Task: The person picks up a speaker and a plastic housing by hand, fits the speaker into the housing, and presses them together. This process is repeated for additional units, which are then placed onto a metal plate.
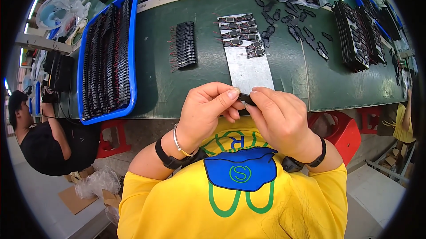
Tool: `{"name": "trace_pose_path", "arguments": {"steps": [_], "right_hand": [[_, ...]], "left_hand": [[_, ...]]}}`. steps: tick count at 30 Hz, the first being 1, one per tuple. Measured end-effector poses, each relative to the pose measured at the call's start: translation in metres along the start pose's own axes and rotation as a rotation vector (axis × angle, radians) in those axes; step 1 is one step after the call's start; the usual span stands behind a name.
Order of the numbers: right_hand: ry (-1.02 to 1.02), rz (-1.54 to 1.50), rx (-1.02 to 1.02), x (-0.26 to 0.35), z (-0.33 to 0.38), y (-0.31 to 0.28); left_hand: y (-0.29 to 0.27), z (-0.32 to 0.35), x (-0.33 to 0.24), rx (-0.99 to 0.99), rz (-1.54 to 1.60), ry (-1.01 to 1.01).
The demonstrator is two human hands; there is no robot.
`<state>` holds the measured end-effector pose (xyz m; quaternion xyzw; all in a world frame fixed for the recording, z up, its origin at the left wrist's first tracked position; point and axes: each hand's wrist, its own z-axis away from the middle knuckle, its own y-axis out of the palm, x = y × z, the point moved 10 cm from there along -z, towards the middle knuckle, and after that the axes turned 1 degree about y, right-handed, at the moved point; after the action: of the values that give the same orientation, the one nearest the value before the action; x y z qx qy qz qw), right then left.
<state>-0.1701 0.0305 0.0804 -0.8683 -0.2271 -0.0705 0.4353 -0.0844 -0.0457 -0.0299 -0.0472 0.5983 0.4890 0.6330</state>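
Currently, left hand (205, 107) and right hand (282, 114): pinching one black part (246, 99)
Stacked row (186, 44): apparently done
Loose pieces (294, 32): apparently remaining

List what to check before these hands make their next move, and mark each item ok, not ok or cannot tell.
1. Small black part held by left hand and right hand: ok, fingertips of both on it.
2. Part's condition: cannot tell, fingers cover much of it.
3. Bare space on metal plate: ok, near end uncovered.
4. Loose black pieces lined up: not ok, scattered right of the plate.
5. Free room in blue tray: not ok, packed with rows.
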Motion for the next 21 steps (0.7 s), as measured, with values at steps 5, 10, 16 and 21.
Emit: {"name": "trace_pose_path", "arguments": {"steps": [5, 10, 16, 21], "right_hand": [[-0.016, -0.003, -0.032, -0.001, 0.003, 0.001], [-0.056, -0.001, -0.048, -0.002, 0.004, 0.002], [-0.012, 0.027, -0.102, -0.001, 0.005, -0.011], [0.082, -0.298, -0.137, -0.021, 0.004, 0.001]], "left_hand": [[0.001, 0.001, 0.0, 0.0, -0.008, 0.018], [0.003, 0.003, -0.007, -0.013, -0.047, 0.079], [0.012, 0.003, -0.022, -0.082, -0.458, 0.152], [-0.01, 0.013, -0.034, -0.188, -0.462, 0.352]]}}
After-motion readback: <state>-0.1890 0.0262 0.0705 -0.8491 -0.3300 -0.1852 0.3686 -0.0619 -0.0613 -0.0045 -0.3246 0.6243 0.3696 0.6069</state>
